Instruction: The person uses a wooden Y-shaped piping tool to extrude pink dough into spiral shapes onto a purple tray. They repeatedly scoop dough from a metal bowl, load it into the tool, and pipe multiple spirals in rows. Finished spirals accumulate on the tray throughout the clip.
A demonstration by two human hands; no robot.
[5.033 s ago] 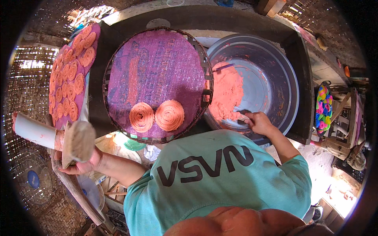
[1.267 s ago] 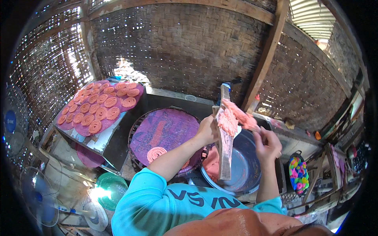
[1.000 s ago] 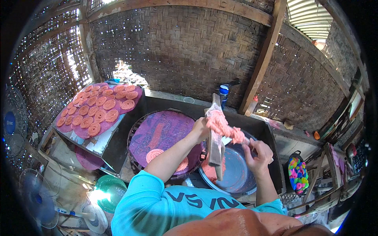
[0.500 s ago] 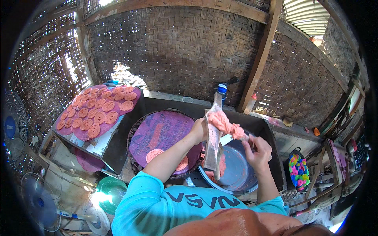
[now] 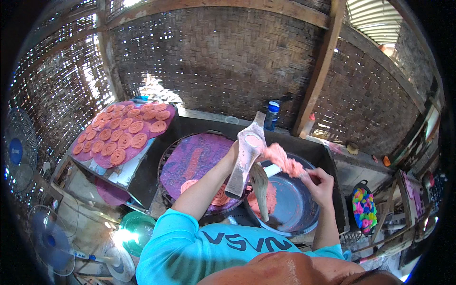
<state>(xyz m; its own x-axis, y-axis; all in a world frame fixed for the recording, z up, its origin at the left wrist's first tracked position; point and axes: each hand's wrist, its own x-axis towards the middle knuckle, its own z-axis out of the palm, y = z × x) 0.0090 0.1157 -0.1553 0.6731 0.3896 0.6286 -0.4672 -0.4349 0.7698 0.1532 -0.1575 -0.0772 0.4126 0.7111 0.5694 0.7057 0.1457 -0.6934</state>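
My left hand, partly hidden, is closed on a wooden hand press, tilted over the basin. A round, pale pink opening shows in its upper bar; a second wooden piece hangs beside it, and a white tube juts out below. My right hand pinches a utensil whose far end is buried in a lump of pink dough, just right of the opening. Below is a grey-blue basin with more pink dough inside. Left of it, a round tray covered in purple mesh holds pink dough coils.
Many pink coils cover a purple mesh sheet on a box at the left. A blue-capped bottle stands behind the basin. Two fans and a green tub are at lower left. A basket of colourful pieces sits at right.
The dough lump has come off the press's top, baring the round opening, and now hangs to the right with my right hand. The press has shifted slightly left and tilted.
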